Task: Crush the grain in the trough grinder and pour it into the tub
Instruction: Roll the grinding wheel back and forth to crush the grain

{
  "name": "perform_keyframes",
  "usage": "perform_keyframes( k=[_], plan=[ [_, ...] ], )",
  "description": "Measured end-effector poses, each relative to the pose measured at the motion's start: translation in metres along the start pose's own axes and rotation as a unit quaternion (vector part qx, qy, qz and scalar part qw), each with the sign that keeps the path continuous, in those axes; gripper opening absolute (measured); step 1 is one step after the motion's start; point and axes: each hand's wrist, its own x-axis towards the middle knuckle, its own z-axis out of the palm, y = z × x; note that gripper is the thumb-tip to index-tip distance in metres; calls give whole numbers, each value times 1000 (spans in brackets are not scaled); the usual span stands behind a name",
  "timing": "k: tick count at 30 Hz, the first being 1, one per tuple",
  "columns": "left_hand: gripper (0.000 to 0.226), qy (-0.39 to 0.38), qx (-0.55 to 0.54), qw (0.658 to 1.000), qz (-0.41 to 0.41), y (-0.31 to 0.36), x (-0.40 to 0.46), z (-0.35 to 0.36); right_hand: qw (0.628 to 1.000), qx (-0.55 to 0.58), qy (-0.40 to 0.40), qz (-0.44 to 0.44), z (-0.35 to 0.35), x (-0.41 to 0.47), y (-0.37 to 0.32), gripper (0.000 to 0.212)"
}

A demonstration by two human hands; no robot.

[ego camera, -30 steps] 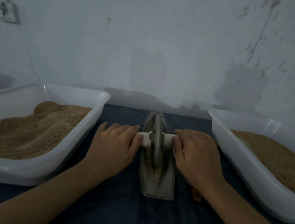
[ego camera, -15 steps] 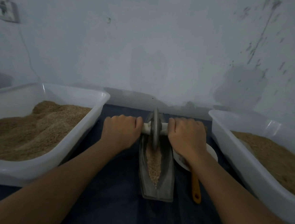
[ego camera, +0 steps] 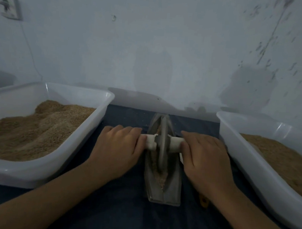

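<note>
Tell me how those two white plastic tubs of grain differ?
The left white plastic tub holds a tall, uneven heap, piled high at its far end. The right white plastic tub holds a lower, flatter layer and runs out of view. Both flank the metal trough grinder.

The trough grinder [ego camera: 163,178] lies between a left tub [ego camera: 56,163] and a right tub [ego camera: 248,158], both holding grain.

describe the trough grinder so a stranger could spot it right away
Two white tubs of grain, left tub and right tub, flank a dark cloth. Midway between them lies the trough grinder: the only grey metal thing, narrow, boat-shaped, with an upright wheel.
</note>
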Motion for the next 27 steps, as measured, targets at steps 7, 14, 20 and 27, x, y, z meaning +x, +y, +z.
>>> perform_keyframes(
  k=[7,14,20,27],
  plan=[
    [28,-84,179,980,6,-2,83,26,985,-50,-144,78,40,65,24,38],
    [22,-87,184,979,15,-4,77,30,991,-58,-103,68,42,62,23,40],
    [43,-54,49,997,12,-4,17,7,1000,-4,-20,21,10,13,0,45],
    [50,11,-43,999,14,2,-24,-14,999,-24,-6,-22,-11,-20,-3,49]
  ],
)
